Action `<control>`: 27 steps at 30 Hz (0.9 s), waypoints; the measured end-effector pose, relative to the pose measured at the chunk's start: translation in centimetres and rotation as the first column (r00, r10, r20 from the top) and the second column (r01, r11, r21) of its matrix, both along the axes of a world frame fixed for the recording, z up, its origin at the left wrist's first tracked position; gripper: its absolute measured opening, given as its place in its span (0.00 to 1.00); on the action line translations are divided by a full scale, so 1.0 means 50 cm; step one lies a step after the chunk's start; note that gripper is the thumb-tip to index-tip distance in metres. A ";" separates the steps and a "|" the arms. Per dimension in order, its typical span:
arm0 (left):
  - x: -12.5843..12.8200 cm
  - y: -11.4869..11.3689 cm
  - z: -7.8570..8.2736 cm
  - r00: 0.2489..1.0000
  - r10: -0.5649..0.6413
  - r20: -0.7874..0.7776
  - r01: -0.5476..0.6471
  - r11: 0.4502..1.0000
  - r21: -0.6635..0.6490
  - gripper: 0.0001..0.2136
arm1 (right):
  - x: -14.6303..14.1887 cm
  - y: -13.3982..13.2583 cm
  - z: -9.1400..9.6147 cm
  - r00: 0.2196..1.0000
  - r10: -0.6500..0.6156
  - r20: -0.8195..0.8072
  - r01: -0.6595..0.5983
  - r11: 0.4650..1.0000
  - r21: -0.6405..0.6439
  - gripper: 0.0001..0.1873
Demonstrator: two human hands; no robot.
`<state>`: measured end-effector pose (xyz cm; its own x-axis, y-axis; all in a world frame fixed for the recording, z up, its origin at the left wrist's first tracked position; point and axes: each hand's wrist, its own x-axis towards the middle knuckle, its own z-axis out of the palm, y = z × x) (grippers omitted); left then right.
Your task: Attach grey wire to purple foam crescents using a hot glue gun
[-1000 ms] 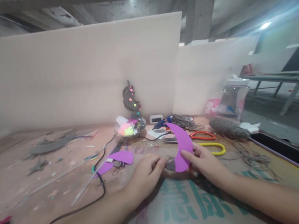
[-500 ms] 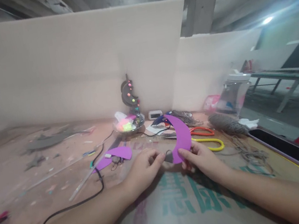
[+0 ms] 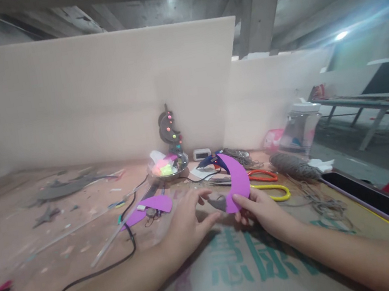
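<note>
My right hand pinches the lower end of a purple paper crescent between thumb and fingers, holding it upright above the printed cardboard. Grey yarn wrapping covers the crescent's lower left tip. Close by on the left, my left hand has its thumb and fingers spread, with a gap between them and the wrapped tip. Behind the crescent lie scissors with a yellow handle and an orange-red handle. Partly hidden by its upper tip is a blue glue gun.
Another purple piece lies left of my hands, beside a clear stick and a black cord. A metal bowl stands behind. On the right are a grey yarn roll, a phone and a clear bottle.
My left thumb and fingers have parted and come away from the yarn-wrapped tip. My right hand keeps its hold on the crescent. The view has tilted slightly upward.
</note>
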<state>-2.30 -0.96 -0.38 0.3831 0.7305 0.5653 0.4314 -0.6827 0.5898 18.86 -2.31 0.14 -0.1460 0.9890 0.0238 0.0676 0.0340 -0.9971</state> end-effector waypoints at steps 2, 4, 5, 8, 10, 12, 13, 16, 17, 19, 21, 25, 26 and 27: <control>-0.001 -0.004 0.000 0.998 -0.042 -0.045 0.046 0.995 0.089 0.14 | 0.003 0.002 -0.002 0.999 0.007 -0.033 -0.007 1.000 0.000 0.23; -0.001 -0.009 0.002 0.994 -0.073 -0.080 0.085 0.985 0.150 0.10 | 0.005 0.001 -0.003 0.998 0.030 -0.050 -0.030 1.000 0.000 0.22; -0.001 -0.010 0.003 0.993 -0.078 -0.090 0.092 0.983 0.161 0.07 | 0.005 0.001 -0.004 0.998 0.045 -0.052 -0.045 0.999 -0.004 0.21; -0.002 -0.011 0.008 0.990 -0.086 -0.109 0.105 0.978 0.181 0.03 | 0.005 -0.001 -0.003 0.996 0.070 -0.062 -0.072 0.997 -0.019 0.20; -0.003 -0.009 0.009 0.988 -0.089 -0.122 0.112 0.974 0.195 0.04 | 0.004 -0.002 -0.002 0.994 0.078 -0.076 -0.080 0.997 -0.014 0.20; -0.005 -0.007 0.009 0.987 -0.090 -0.135 0.117 0.971 0.209 0.06 | 0.003 -0.002 -0.001 0.993 0.090 -0.076 -0.091 0.996 -0.006 0.20; -0.006 -0.007 0.009 0.986 -0.090 -0.141 0.119 0.969 0.215 0.06 | 0.003 -0.002 -0.001 0.993 0.095 -0.068 -0.095 0.995 -0.002 0.20; -0.008 -0.006 0.009 0.985 -0.097 -0.142 0.128 0.964 0.231 0.05 | 0.004 -0.004 0.001 0.995 0.096 -0.032 -0.096 0.995 0.012 0.20; -0.009 -0.006 0.009 0.986 -0.101 -0.135 0.131 0.963 0.237 0.05 | 0.004 -0.005 0.002 0.995 0.094 -0.024 -0.094 0.995 0.016 0.20; -0.009 -0.006 0.009 0.987 -0.109 -0.119 0.136 0.961 0.243 0.05 | 0.004 -0.007 0.004 0.995 0.096 -0.011 -0.096 0.995 0.027 0.20; -0.007 -0.006 0.010 0.988 -0.109 -0.113 0.132 0.965 0.228 0.07 | 0.002 -0.010 0.008 0.995 0.093 0.018 -0.094 0.995 0.043 0.20; -0.004 -0.006 0.010 0.991 -0.069 -0.118 0.084 0.988 0.127 0.14 | -0.006 -0.018 0.017 0.991 0.045 0.126 -0.057 0.993 0.099 0.22; -0.003 -0.005 0.009 0.991 -0.058 -0.125 0.071 0.992 0.103 0.13 | -0.007 -0.020 0.018 0.988 0.038 0.150 -0.054 0.993 0.108 0.22; -0.003 -0.004 0.009 0.989 -0.049 -0.138 0.061 0.995 0.083 0.11 | -0.008 -0.021 0.019 0.985 0.033 0.168 -0.053 0.992 0.116 0.22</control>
<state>-2.44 -1.16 0.07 0.4984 0.6566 0.5661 0.4637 -0.7536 0.4659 18.45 -3.35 1.10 -0.2002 0.9732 0.1134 0.2275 0.1588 -0.9607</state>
